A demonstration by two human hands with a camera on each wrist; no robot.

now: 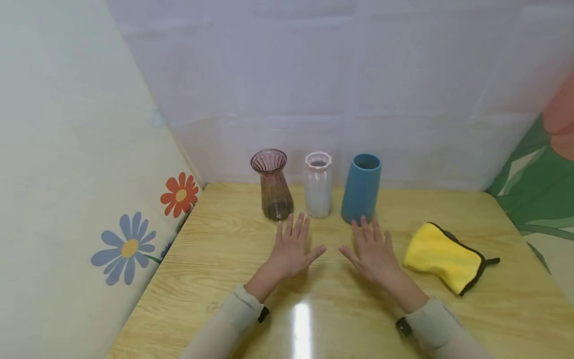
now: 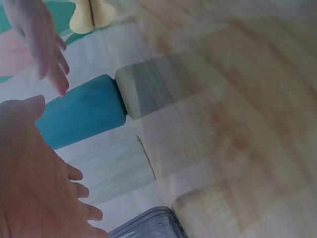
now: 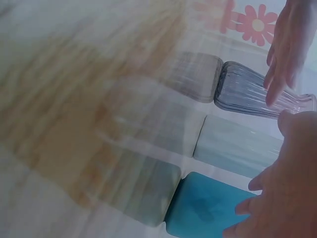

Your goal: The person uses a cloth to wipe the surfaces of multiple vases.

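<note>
Three vases stand upright in a row near the back of the wooden table. On the left is a ribbed, purple-tinted glass vase, in the middle a white vase with a scalloped rim, on the right a blue vase. My left hand is spread in front of the glass and white vases, holding nothing. My right hand, fingers also spread and free, is nearest the blue vase. In the left wrist view the blue vase appears beyond my left hand.
A yellow cloth with dark edging lies folded to the right of my right hand. Behind the vases hangs a pale backdrop. A flower-printed wall borders the table's left side. Light reflects off the glossy tabletop.
</note>
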